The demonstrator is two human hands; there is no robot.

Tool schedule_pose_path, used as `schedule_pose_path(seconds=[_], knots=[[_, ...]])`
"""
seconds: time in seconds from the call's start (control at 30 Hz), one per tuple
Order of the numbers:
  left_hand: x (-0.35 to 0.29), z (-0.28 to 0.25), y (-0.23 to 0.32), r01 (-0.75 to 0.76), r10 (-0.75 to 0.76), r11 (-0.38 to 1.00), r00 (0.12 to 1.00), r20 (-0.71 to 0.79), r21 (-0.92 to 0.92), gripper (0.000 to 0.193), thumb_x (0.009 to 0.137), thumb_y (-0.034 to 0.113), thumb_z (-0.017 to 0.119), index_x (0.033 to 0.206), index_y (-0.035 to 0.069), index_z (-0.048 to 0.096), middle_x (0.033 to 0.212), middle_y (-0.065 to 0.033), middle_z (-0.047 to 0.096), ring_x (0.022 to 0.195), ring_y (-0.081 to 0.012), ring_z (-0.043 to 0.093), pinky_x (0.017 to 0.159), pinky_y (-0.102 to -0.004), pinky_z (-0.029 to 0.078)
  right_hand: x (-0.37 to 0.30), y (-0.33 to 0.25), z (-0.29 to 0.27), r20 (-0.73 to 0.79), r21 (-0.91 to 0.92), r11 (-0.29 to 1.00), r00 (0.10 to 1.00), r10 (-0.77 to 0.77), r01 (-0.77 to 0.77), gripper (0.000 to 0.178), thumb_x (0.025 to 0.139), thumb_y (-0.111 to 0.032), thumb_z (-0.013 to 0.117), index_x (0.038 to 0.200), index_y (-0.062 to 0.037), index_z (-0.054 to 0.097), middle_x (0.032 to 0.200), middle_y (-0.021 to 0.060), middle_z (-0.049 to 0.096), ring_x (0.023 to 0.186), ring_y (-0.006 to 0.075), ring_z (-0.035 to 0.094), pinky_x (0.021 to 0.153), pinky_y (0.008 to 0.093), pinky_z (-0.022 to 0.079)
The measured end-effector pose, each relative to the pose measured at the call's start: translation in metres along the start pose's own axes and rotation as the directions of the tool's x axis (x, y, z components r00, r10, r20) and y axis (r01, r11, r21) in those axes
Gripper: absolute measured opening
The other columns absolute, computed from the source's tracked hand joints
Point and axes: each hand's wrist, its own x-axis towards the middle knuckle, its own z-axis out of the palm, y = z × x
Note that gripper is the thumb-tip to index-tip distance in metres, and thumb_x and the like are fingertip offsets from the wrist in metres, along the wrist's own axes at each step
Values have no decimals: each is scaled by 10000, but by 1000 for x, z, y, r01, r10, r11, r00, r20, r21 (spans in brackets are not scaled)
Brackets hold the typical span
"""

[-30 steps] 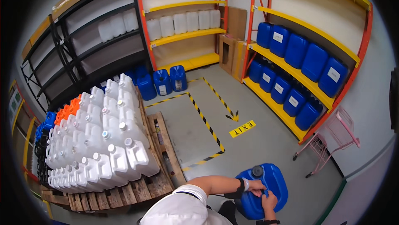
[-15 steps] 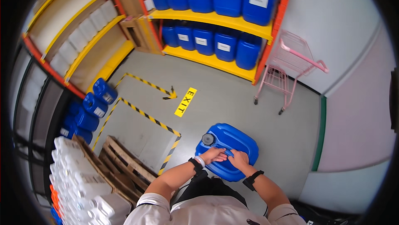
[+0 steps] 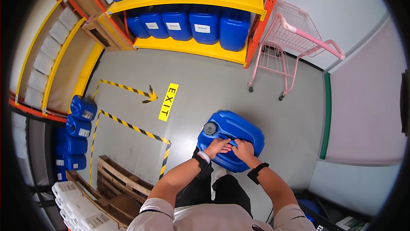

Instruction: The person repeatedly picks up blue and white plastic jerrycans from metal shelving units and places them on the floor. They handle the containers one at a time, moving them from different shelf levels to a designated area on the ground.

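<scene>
A large blue jerrycan [image 3: 241, 124] hangs in front of my legs, its top facing up. Its dark grey screw cap [image 3: 210, 128] sits at the far left of the top. My left hand [image 3: 219, 146] is closed at the left part of the moulded handle [image 3: 230, 142], fingers reaching under it. Beside it, my right hand [image 3: 243, 149] wraps round the right part of the same handle. Both wrists wear black straps. The can's underside is hidden, and a white shoe [image 3: 220, 173] shows just below its near edge.
Ahead stands an orange-and-yellow rack [image 3: 192, 46] of blue jerrycans. A pink shopping cart [image 3: 294, 39] is at the far right. Left are stacked blue jerrycans [image 3: 77, 126], a wooden pallet [image 3: 121, 175] and white canisters [image 3: 81, 209]. Striped tape [image 3: 132, 125] marks the grey floor.
My body has advanced and turned slightly, so the rack and cart appear nearer. The blue jerrycan has come along, both hands keeping their grip on its handle. A shoe now shows beneath it.
</scene>
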Motion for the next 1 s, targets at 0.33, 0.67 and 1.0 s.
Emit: schedule_pose_path(seconds=[0.33,0.67,1.0], knots=[[187,-115,123,58,-60,985,998,-4,-164,346,837,327,538,1004,28,492,957,-123,568,881,-224,572,774,-321,455,240,53,76,30,39,998,998,-57,56,199,646,-124,584,834,-59,563,690,127,587,688,288,582,637,383,468],[331,-182,235,45,-49,967,999,-11,-252,385,810,370,568,1001,49,474,974,-123,558,888,-214,568,761,-304,445,431,109,134,94,-4,1000,995,-8,9,245,644,-69,571,887,-64,534,750,120,581,758,295,548,683,393,428],[396,-204,251,82,-38,881,994,104,-466,360,831,251,563,1125,104,415,1059,-124,529,950,-227,546,782,-329,437,501,150,157,108,-37,999,994,-20,24,205,656,-76,563,859,-87,533,746,84,579,795,261,546,694,379,413]])
